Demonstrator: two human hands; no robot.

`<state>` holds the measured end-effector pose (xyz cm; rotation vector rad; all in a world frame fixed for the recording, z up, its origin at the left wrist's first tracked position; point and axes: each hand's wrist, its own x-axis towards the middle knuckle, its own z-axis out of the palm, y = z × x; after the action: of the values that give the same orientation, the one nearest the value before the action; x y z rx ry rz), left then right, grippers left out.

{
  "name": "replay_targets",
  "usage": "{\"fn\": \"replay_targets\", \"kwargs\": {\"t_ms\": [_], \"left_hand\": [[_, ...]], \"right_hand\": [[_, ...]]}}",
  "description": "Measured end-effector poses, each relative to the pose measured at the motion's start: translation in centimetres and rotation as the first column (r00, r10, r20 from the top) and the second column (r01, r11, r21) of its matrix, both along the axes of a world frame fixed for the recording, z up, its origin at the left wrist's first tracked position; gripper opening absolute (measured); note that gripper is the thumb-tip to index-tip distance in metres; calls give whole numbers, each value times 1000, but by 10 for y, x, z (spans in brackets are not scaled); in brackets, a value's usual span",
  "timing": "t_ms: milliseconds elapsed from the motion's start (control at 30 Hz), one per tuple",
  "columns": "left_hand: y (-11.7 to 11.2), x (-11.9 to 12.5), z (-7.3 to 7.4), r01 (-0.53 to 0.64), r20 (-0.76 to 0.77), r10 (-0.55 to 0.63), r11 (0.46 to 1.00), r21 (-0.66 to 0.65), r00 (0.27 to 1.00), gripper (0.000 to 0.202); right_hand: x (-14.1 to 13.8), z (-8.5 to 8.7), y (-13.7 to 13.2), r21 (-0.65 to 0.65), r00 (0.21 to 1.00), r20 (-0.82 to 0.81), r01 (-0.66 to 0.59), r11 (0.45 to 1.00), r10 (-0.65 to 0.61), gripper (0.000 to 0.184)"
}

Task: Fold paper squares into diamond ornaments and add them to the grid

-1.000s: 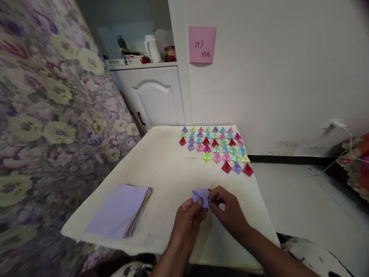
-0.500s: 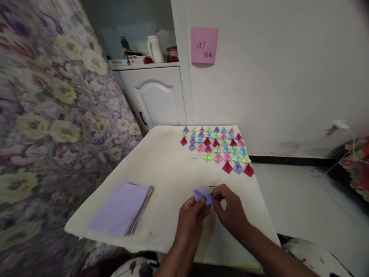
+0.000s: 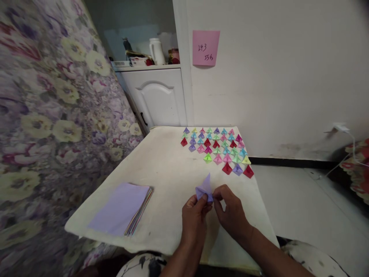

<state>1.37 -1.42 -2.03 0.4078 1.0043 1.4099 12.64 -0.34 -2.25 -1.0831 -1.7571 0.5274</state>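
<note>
Between my two hands is a partly folded piece of purple origami paper [image 3: 205, 187], with a pointed flap standing up toward the far side. My left hand [image 3: 196, 209] is closed on it, the thumb pressed over its lower part. At the paper's right corner, my right hand [image 3: 230, 206] pinches with thumb and index finger. Beyond the hands, several small folded paper pieces [image 3: 227, 168] in red, purple, pink, green, blue and yellow lie in rows. To the left rests a stack of square paper sheets [image 3: 122, 207] with a purple sheet on top.
The table wears a cream cover [image 3: 161, 165] and stands against a white wall [image 3: 273, 77]. A floral curtain [image 3: 69, 127] hangs on the left. Behind are a white cabinet [image 3: 160, 100] with a jug [image 3: 157, 52] above it, and a pink note [image 3: 205, 48].
A pointed flap of the purple paper now stands up, where the paper looked flatter before. Both hands stay nearly in place, and the view has shifted slightly.
</note>
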Motion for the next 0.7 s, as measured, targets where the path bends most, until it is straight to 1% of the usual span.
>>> {"fn": "replay_targets", "kwargs": {"t_ms": [167,233,267,367,433,533,700], "left_hand": [[1,2,4,-22,-56,23,1000,10,998,20],[2,2,5,-27,-78,28,1000,12,997,20],[2,2,6,-27,-88,27,1000,11,996,20],[2,2,6,-19,-122,20,1000,13,992,18],[2,3,5,-5,-152,9,1000,29,988,17],[2,4,4,18,-205,-8,999,48,979,17],[0,3,5,52,-307,-24,995,82,951,21]], "right_hand": [[4,7,-5,-98,996,-82,-41,994,33,8],[8,9,-5,-169,992,-123,-61,984,40,4],[10,11,-3,-217,987,-156,-66,974,32,5],[16,14,4,-351,958,-282,-52,935,-53,14],[20,15,10,-394,938,-329,-27,919,-113,16],[21,15,15,-425,938,-320,-19,905,-130,18],[17,12,12,-501,947,-318,-119,857,-55,16]]}}
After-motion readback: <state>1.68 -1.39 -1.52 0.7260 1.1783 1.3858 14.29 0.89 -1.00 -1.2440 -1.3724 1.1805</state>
